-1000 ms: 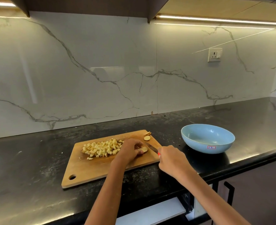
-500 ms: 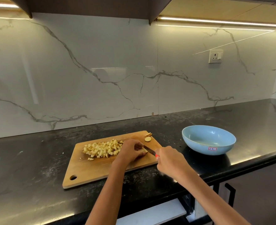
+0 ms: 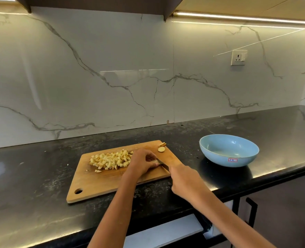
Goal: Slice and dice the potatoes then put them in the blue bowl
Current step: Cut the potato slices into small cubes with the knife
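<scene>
Blue bowl [image 3: 229, 150] right of cutting board [image 3: 101, 183], wall socket [image 3: 238, 57] behind

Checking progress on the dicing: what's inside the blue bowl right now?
Nothing visible: the blue bowl shows only bare inner surface, though its near wall hides a little. The potato cubes lie on the cutting board.

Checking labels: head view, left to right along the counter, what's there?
Hanging hole in the cutting board → pile of diced potato → left hand → round potato slice → right hand → blue bowl.
</scene>
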The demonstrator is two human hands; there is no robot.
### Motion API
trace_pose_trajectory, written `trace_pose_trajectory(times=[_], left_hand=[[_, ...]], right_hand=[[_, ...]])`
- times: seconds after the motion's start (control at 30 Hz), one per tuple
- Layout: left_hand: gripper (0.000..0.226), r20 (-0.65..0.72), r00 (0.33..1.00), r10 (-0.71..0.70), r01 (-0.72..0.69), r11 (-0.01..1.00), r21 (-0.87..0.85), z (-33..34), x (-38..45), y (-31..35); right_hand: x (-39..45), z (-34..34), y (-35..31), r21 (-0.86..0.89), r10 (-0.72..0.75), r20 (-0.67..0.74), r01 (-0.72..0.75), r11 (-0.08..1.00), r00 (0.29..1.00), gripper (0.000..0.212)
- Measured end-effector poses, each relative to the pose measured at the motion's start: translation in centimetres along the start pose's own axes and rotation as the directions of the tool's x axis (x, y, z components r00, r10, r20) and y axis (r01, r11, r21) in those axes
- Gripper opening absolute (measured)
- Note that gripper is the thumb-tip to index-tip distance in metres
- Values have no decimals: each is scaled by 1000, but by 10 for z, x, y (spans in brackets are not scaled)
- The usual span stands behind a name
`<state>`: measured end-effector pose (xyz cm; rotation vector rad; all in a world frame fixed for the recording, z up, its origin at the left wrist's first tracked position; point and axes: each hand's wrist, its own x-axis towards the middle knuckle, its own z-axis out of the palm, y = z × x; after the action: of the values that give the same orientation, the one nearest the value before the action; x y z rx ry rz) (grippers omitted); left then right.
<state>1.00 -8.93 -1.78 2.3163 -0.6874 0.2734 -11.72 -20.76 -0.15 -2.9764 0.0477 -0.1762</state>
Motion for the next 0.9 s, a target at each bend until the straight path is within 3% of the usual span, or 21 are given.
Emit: trace_pose_trajectory(times=[0.17, 0.4, 0.9], left_hand=[[26, 3, 1000, 1, -1, 1000, -11, -1, -2, 2], [36, -5, 999, -34, 34, 999, -20, 1, 0, -1], [40, -6, 996, -92, 91, 993, -70, -3, 1, -1]], right_hand=[[0, 10, -11, -19, -3, -106, 1, 1000, 994, 25], [10, -1, -2, 29, 106, -49, -104, 994, 993, 20], [13, -4, -12, 53, 53, 21, -54, 997, 998, 21]])
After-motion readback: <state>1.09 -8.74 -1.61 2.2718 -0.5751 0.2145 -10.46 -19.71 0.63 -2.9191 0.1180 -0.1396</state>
